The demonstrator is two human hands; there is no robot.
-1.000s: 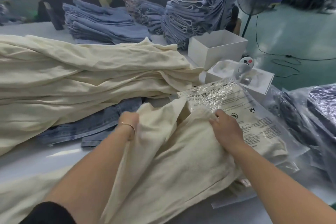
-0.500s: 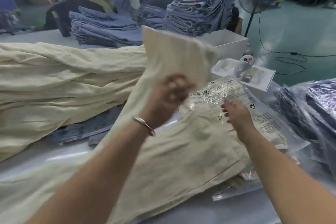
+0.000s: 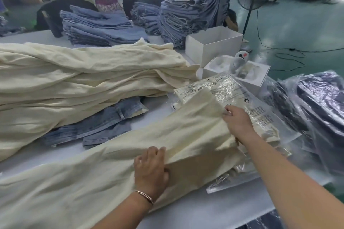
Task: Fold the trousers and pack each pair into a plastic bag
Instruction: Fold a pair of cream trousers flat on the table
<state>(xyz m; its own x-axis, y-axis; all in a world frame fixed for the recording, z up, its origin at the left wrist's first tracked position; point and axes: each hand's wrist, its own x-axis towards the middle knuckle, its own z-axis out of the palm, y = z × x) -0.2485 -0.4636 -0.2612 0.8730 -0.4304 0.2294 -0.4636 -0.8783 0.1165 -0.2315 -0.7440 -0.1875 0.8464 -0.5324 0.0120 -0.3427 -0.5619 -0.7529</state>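
Our left hand (image 3: 149,168) gripped the cream trousers (image 3: 115,169) on the table (image 3: 214,210); our right hand (image 3: 237,121) pinched their far edge over bagged pairs (image 3: 247,102). A loose grip risked an uneven fold, jamming at the bag mouth.

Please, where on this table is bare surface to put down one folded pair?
Bare white table shows between the denim jeans, the cream trousers being folded and the plastic bag; another strip lies along the near edge. The right side is crowded with bagged dark trousers.
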